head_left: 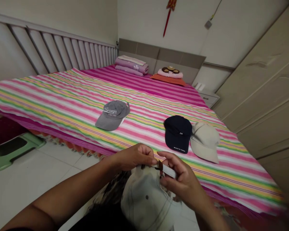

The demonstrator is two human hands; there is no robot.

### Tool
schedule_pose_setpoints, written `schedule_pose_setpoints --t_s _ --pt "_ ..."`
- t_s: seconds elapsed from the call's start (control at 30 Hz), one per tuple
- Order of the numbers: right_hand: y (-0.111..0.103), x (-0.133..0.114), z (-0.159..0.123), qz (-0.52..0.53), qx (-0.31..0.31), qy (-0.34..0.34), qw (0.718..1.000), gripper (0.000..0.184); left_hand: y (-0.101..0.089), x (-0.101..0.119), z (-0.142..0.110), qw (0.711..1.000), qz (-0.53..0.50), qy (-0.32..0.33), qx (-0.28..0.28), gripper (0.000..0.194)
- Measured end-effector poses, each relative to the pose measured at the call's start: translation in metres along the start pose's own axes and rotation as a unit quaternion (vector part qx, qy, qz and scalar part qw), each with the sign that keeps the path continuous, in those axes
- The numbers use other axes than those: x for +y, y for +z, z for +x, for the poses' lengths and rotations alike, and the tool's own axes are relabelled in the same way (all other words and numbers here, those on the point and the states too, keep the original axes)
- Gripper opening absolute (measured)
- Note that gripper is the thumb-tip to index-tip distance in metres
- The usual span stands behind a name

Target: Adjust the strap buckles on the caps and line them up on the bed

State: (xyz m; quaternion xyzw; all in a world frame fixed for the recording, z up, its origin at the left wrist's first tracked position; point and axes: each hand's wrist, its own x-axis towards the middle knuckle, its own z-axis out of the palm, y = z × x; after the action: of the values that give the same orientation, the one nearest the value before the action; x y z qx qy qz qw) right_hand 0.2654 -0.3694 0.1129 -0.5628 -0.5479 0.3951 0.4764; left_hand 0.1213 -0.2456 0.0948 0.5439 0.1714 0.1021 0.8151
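Low in the head view, a pale baseball cap (pixel 144 199) hangs with its back strap toward the bed. My left hand (pixel 139 157) pinches one end of the strap by the cap's rear opening. My right hand (pixel 180 175) grips the other side, with a white strap end (pixel 169 171) between thumb and fingers. A dark brown piece shows on the strap between my hands. On the bed ahead lie a grey cap (pixel 114 114) with white lettering, a navy cap (pixel 178 133) and a beige cap (pixel 204 141); the navy and beige ones touch.
A striped sheet (pixel 69 99) covers the bed. Folded purple bedding (pixel 132 65) and a pink pillow stack (pixel 170 73) sit by the headboard (pixel 144 49). A green stool (pixel 19 149) stands on the floor at left, a nightstand (pixel 208 98) and wardrobe (pixel 265 96) at right.
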Motion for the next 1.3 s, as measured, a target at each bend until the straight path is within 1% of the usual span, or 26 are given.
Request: schedule_pose_setpoints --t_s 0.03,0.07,0.13,0.23,0.4,0.53,0.63,0.77,0.87,0.93,0.97,1.03,1.07,1.1,1.17,1.2,1.3 --pt "0.005 -0.002 0.001 -0.074 0.036 -0.048 0.995 0.037 0.001 -0.001 0.000 1.000 0.004 0.001 -0.004 0.025" --pt "0.009 -0.004 0.003 -0.136 0.064 -0.091 0.984 0.028 0.001 -0.001 0.000 1.000 0.009 0.004 -0.004 0.026" --pt "0.015 -0.006 0.005 -0.211 0.090 -0.151 0.962 0.016 0.000 -0.001 -0.002 1.000 0.023 0.015 0.004 0.026" --pt "0.016 -0.006 0.005 -0.249 0.088 -0.183 0.947 0.017 -0.001 -0.002 -0.005 0.999 0.046 0.021 0.009 0.026" --pt "0.014 -0.007 0.003 -0.284 0.080 -0.206 0.933 0.017 -0.001 -0.002 -0.007 0.997 0.072 0.029 0.002 0.025" --pt "0.012 -0.011 0.000 -0.318 0.072 -0.215 0.921 0.014 -0.001 0.001 -0.009 0.995 0.095 0.024 -0.008 0.021" --pt "0.011 -0.013 -0.001 -0.328 0.077 -0.199 0.920 0.009 -0.003 0.000 -0.009 0.995 0.090 0.034 -0.010 0.021" --pt "0.012 -0.017 0.001 -0.330 0.081 -0.175 0.924 0.006 -0.004 -0.003 -0.008 0.996 0.056 0.062 0.010 0.025" --pt "0.015 -0.019 0.002 -0.325 0.066 -0.153 0.931 0.005 -0.002 0.001 -0.008 0.998 0.046 0.048 0.003 0.029" --pt "0.015 -0.020 0.002 -0.304 0.055 -0.127 0.943 0.006 0.002 0.006 -0.009 0.997 0.074 0.026 -0.004 0.032" --pt "0.015 -0.019 0.003 -0.277 0.047 -0.105 0.954 0.008 0.003 0.008 -0.009 0.996 0.091 0.014 -0.002 0.031" --pt "0.011 -0.015 0.003 -0.173 0.018 -0.042 0.984 0.016 0.005 0.010 -0.009 0.994 0.106 0.002 0.013 0.029" --pt "0.008 -0.011 0.004 -0.100 0.000 -0.001 0.995 0.023 0.005 0.009 -0.009 0.995 0.099 0.001 0.019 0.028" --pt "0.005 -0.007 0.005 -0.023 -0.017 0.041 0.999 0.030 0.005 0.008 -0.008 0.996 0.083 0.002 0.023 0.028" --pt "0.000 0.001 0.006 0.103 -0.041 0.111 0.988 0.039 0.003 0.005 -0.008 0.999 0.044 0.006 0.027 0.028" --pt "-0.003 0.004 0.007 0.144 -0.049 0.135 0.979 0.040 0.002 0.004 -0.008 0.999 0.027 0.008 0.029 0.028" --pt "-0.005 0.011 0.007 0.200 -0.059 0.165 0.964 0.039 0.000 0.001 -0.007 0.999 0.004 0.018 0.031 0.027"
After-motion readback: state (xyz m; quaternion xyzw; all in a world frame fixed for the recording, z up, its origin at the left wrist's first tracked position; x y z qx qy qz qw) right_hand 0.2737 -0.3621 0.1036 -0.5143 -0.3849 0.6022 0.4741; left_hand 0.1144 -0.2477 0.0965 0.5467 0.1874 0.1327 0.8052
